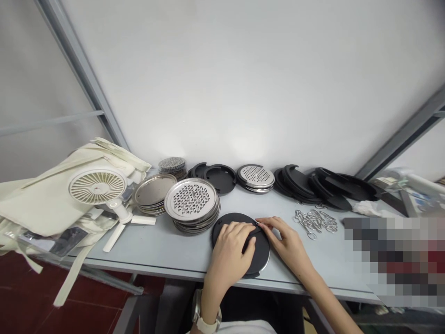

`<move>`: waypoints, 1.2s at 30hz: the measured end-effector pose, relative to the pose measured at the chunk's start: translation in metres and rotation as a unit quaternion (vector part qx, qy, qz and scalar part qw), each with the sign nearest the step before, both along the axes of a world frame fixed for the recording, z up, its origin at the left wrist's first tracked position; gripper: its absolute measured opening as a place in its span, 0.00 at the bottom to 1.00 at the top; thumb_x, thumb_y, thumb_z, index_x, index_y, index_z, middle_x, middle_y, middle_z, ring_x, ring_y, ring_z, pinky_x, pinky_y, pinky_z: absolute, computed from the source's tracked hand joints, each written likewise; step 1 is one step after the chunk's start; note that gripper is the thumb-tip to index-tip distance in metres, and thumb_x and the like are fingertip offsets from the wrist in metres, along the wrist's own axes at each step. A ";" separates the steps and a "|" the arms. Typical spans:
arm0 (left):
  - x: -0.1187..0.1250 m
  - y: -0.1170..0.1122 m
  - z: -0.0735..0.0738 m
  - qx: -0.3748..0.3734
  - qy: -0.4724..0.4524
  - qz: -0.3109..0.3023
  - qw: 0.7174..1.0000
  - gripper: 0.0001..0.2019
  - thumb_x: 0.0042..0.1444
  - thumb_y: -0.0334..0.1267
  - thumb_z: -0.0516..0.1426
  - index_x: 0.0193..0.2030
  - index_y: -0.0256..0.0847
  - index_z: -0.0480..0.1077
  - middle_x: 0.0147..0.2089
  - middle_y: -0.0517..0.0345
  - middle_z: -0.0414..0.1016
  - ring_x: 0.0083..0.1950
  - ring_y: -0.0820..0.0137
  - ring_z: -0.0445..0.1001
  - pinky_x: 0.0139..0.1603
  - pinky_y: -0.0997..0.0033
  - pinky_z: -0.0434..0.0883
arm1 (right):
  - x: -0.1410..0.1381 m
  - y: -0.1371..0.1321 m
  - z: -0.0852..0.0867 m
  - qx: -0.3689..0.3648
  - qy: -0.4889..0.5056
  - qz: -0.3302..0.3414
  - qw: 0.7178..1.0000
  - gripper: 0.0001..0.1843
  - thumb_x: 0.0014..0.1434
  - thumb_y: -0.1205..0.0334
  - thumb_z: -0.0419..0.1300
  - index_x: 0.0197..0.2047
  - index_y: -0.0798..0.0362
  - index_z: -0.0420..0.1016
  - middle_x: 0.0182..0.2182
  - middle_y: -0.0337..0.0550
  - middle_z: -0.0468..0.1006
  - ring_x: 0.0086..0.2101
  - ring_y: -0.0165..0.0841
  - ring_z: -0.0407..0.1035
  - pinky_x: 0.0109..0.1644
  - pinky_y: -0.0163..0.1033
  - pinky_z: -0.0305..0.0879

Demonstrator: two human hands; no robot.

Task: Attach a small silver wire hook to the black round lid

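Note:
A round black disc (261,256) with a metal rim lies flat near the front edge of the grey table (163,246). My left hand (232,250) rests on top of it, fingers bent and pressing down. My right hand (287,241) sits at the disc's right edge, its fingertips pinched on a small metal clip (260,224) at the top of the disc. A pile of similar metal clips (315,221) lies just to the right. A stack of perforated metal discs (192,204) stands just left of the black disc.
Further back lie plain metal plates (153,194), black plastic rings (219,176), another perforated stack (256,176) and more black rings (323,185). A white fan (98,186) on cream cloth bags (45,199) fills the left. A white wall rises behind.

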State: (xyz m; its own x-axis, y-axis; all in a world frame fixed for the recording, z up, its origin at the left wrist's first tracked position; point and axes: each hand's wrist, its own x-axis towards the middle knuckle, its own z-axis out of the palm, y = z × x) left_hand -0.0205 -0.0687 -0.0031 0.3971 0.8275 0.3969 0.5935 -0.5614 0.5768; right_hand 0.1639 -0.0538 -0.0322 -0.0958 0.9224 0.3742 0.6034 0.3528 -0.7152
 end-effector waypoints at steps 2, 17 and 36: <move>0.000 0.000 0.000 0.000 0.001 0.000 1.000 0.13 0.62 0.33 0.50 0.51 0.46 0.67 0.52 0.60 0.73 0.53 0.67 0.67 0.55 0.61 0.63 | -0.001 0.000 0.001 0.002 -0.002 0.007 1.000 0.13 0.65 0.57 0.51 0.45 0.49 0.75 0.39 0.44 0.76 0.42 0.37 0.70 0.47 0.41 0.65; 0.001 0.000 0.000 0.013 0.010 0.004 1.000 0.13 0.62 0.33 0.49 0.51 0.45 0.68 0.51 0.57 0.73 0.53 0.66 0.68 0.55 0.61 0.64 | -0.004 0.001 0.003 0.009 -0.014 0.015 1.000 0.13 0.66 0.60 0.49 0.47 0.49 0.73 0.40 0.45 0.74 0.42 0.35 0.71 0.48 0.39 0.66; 0.000 0.000 0.000 0.005 0.007 0.004 1.000 0.13 0.62 0.32 0.50 0.51 0.46 0.67 0.52 0.61 0.73 0.54 0.68 0.67 0.56 0.61 0.63 | -0.002 -0.003 0.003 0.004 -0.037 0.032 0.999 0.15 0.66 0.61 0.46 0.51 0.51 0.70 0.39 0.47 0.72 0.40 0.36 0.70 0.46 0.42 0.67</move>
State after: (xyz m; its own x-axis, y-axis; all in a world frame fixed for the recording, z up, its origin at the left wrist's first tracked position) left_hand -0.0205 -0.0688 -0.0031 0.3957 0.8272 0.3989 0.6065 -0.5616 0.5628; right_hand 0.1615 -0.0570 -0.0297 -0.1817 0.9109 0.3705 0.6315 0.3969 -0.6661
